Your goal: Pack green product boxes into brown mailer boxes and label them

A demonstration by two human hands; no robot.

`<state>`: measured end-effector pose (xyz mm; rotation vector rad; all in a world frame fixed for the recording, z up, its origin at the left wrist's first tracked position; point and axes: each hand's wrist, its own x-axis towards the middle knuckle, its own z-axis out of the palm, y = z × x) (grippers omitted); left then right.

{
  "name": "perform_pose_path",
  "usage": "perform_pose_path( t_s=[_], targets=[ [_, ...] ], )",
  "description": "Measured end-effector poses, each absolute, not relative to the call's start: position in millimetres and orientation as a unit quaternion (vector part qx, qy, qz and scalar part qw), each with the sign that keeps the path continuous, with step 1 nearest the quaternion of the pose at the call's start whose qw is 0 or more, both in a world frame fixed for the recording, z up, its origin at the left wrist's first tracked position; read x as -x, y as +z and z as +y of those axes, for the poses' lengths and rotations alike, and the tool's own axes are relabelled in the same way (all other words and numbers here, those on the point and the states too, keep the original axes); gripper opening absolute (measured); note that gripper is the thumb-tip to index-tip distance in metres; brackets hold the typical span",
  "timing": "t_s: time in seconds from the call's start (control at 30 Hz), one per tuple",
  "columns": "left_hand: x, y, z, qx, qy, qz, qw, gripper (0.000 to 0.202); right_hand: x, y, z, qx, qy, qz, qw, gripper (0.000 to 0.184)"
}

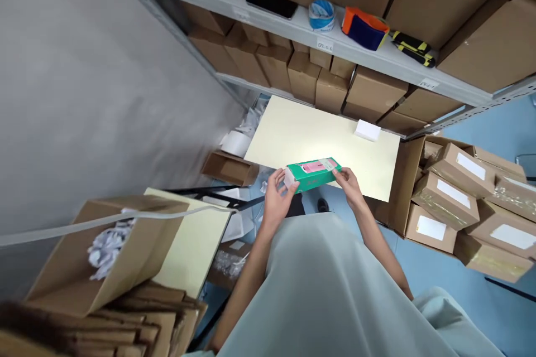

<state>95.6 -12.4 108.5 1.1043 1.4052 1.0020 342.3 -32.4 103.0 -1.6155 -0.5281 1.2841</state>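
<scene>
Between my two hands is a long green box (314,175) with a pink picture on its top and a white end on the left. The fingers of my left hand (276,195) grip that white end. At the other end, my right hand (348,183) holds the box with thumb and fingers, near a pale label. The box is held above the near edge of a cream tabletop (301,128). Farther back on this tabletop lies a small white box (367,130).
A shelf (301,19) holds cartons, a phone (272,3), blue tape (321,14), an orange-and-navy strap roll (365,28) and black-yellow cutters (414,49). Right stands a big carton of labelled boxes (446,195). Left are a carton with crumpled paper (111,248) and flattened cardboard (125,323).
</scene>
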Motion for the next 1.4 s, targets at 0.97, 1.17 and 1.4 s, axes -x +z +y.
perform_pose_path(
  t_s=[0.97, 1.17, 1.4],
  targets=[
    [-74.1, 142.8, 158.6, -0.407, 0.239, 0.405, 0.783, 0.068, -256.4, 146.3, 64.5, 0.597, 0.627, -0.184, 0.466, 0.067],
    [-89.5, 136.8, 161.6, -0.411, 0.266, 0.474, 0.732, 0.062, -272.4, 143.3, 71.8, 0.691, 0.502, -0.281, 0.437, 0.078],
    [-110.0, 126.2, 142.1, -0.516, 0.257, 0.555, 0.600, 0.072, -281.3, 151.9, 99.7, 0.760, 0.412, -0.309, 0.396, 0.113]
  ],
)
